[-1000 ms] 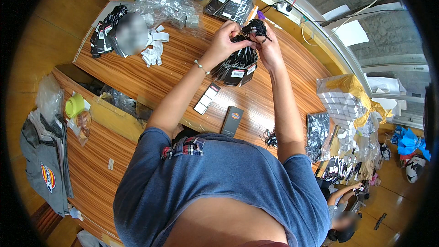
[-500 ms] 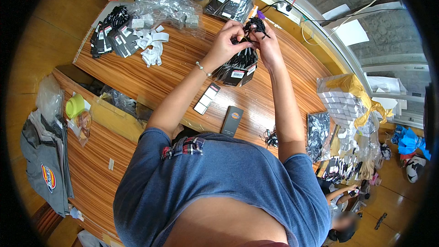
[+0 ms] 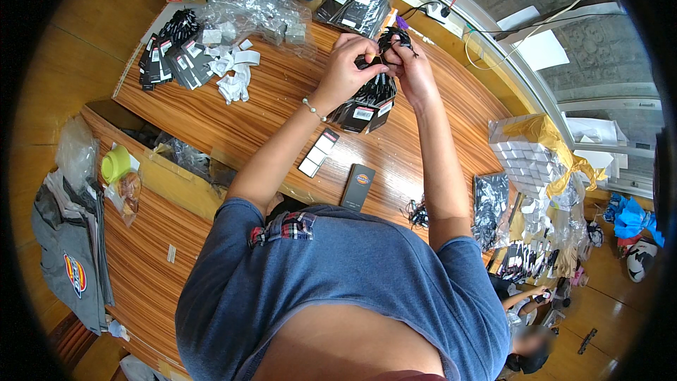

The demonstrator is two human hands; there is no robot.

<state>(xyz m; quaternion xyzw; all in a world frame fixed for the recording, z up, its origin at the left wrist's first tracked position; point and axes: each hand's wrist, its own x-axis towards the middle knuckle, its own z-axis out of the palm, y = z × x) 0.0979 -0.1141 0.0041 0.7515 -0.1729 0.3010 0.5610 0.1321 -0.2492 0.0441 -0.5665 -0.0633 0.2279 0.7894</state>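
A bunch of black hang tags [image 3: 362, 114] with barcode stickers hangs down against the wooden tabletop. My right hand [image 3: 415, 74] is closed around the gathered black strings [image 3: 397, 39] at its top, and loose string ends stick out above the fingers. My left hand [image 3: 350, 65] is beside it, thumb and fingers pinched close to the strings; what lies between its fingertips is too small to make out. Nearer to me lie a dark tag with white stickers [image 3: 319, 153] and a single dark grey tag [image 3: 358, 187] with a small coloured emblem.
At the left are more black tags [image 3: 192, 63] and crumpled white strips [image 3: 235, 74]. Clear plastic bags [image 3: 254, 3] and bagged tags [image 3: 354, 5] line the far side. A wrapped stack of white boxes [image 3: 525, 155] stands right. A co-worker's hand [image 3: 541, 291] shows lower right.
Both hands stay at the string bunch with only slight finger shifts. The string ends sit a little differently over my right hand, and the hanging tags have shifted slightly left.
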